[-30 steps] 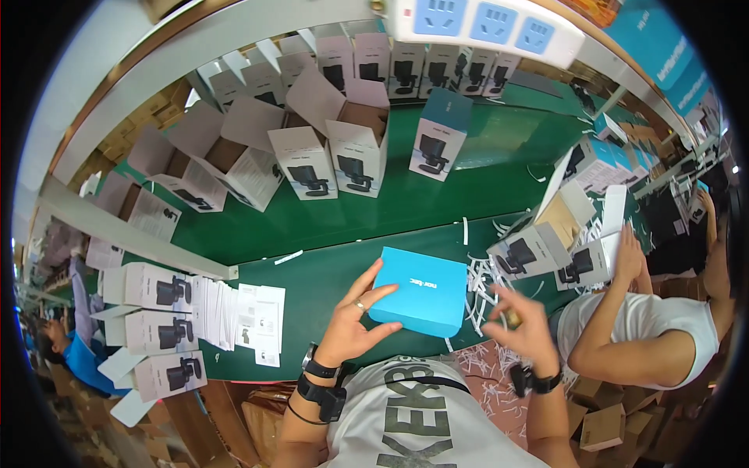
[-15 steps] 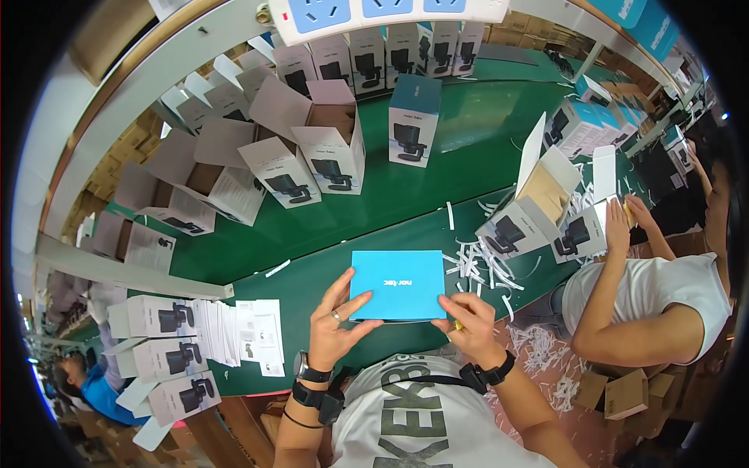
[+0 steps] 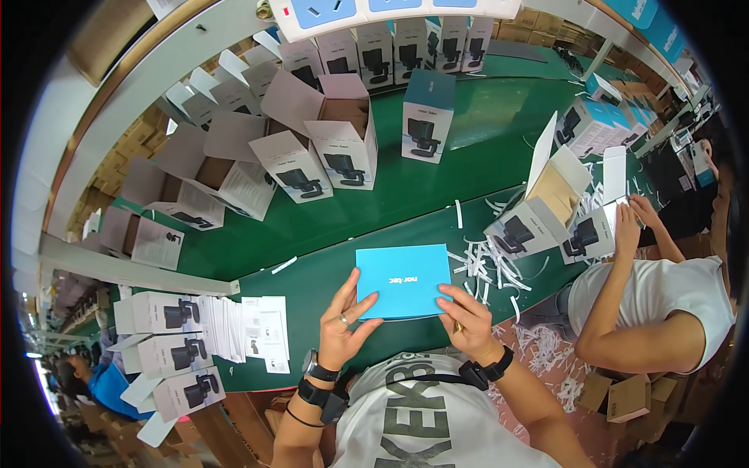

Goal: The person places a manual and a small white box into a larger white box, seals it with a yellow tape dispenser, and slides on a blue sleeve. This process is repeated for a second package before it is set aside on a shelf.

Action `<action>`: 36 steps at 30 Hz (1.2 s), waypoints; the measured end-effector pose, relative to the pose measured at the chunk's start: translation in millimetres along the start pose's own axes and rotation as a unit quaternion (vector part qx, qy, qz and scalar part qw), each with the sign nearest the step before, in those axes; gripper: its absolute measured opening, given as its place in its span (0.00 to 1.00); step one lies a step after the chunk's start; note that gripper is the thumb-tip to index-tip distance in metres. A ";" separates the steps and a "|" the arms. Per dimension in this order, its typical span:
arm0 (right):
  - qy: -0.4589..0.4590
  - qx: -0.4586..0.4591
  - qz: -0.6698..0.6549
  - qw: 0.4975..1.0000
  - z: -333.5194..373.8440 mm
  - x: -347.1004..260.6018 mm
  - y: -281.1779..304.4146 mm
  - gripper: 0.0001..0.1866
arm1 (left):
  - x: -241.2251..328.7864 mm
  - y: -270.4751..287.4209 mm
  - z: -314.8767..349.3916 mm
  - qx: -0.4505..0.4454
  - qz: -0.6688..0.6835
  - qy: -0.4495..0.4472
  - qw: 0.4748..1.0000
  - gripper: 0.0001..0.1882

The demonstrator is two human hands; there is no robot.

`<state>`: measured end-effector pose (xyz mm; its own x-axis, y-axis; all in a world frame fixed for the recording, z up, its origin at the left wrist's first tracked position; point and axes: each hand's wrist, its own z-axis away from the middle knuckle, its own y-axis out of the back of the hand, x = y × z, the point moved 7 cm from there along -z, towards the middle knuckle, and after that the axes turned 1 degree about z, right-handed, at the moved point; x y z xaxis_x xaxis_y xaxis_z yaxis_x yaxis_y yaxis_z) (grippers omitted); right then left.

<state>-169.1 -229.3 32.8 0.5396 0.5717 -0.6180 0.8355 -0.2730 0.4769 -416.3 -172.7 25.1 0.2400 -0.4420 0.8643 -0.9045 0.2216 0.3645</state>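
The left hand and the right hand clamp the blue box between their fingers; she seems to be closing it, and next must press its flap.

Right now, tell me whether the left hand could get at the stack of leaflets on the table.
Probably yes. The left hand holds the blue box's left edge, and the leaflets lie just to its left on the green table, with nothing standing between them. It would first have to let go of the box.
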 end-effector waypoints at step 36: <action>-0.184 -0.024 -0.051 0.981 16.0 6.3 8.1 0.28 | 63.1 -14.0 -35.4 -0.202 -0.326 -0.131 0.914 0.42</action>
<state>-157.3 -240.3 22.8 0.4614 0.2743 -0.8438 0.8862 -0.1874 0.4236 -376.0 -172.9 86.9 0.5412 -0.7758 0.3244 -0.3828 0.1162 0.9165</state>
